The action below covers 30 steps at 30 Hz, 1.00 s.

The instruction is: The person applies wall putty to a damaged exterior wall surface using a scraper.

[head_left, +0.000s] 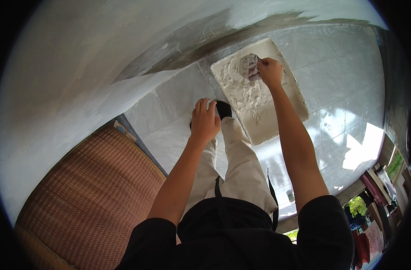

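Note:
My right hand (270,72) is closed around the handle of a plaster-smeared trowel (249,67), with the handle mostly hidden in my fist. The trowel's broad flat blade is over the far part of a shallow rectangular tray (304,108). Thick off-white plaster (255,99) lies in the tray, lumpy on the left and smoother toward the near end. Left of the tray, my left hand (205,119) hangs above my feet, fingers loosely bent and apart, holding nothing.
Pale grey tiles (349,85) cover the floor around the tray. A wall (93,58) with a darker, unevenly coated lower band runs along the left and far side. At the near left stands a brown woven panel (97,184). Assorted items (376,211) are piled at the right edge.

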Motion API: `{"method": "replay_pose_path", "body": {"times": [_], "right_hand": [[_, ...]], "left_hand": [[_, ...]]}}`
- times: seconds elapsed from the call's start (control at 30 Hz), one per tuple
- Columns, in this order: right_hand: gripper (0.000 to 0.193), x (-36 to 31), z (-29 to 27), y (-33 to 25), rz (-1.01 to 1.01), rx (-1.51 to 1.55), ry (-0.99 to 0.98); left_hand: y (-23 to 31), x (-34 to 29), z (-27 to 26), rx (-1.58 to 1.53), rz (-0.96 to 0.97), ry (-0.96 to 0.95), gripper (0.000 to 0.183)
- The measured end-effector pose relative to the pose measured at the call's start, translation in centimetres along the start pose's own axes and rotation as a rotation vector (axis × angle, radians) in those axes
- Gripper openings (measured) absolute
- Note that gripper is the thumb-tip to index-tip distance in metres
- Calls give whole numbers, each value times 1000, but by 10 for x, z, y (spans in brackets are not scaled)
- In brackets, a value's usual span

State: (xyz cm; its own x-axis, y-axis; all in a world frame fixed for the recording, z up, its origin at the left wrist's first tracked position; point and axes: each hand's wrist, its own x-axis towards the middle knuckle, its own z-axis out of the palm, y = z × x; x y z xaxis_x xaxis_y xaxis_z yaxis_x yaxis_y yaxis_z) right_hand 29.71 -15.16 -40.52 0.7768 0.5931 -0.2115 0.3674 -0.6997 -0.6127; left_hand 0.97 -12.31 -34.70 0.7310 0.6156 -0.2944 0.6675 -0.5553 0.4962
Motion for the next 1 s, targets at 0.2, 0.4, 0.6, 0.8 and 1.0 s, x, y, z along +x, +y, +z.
{"method": "replay_pose_path", "body": {"times": [0.2, 0.4, 0.6, 0.8, 1.0], "right_hand": [[23, 1, 3, 14, 66, 49, -138], [19, -10, -3, 6, 159, 191, -211], [14, -20, -18, 28, 325, 426, -272], [11, -53, -54, 1, 528, 877, -261], [8, -75, -100, -27, 473, 1174, -206]], "left_hand": [[-6, -5, 0, 11, -2, -16, 49], [-14, -9, -6, 24, -17, -13, 49], [-16, -10, -11, 25, -22, -16, 49], [-9, -9, -24, 18, 27, 35, 49], [22, 6, -59, -46, 99, 106, 47]]}}
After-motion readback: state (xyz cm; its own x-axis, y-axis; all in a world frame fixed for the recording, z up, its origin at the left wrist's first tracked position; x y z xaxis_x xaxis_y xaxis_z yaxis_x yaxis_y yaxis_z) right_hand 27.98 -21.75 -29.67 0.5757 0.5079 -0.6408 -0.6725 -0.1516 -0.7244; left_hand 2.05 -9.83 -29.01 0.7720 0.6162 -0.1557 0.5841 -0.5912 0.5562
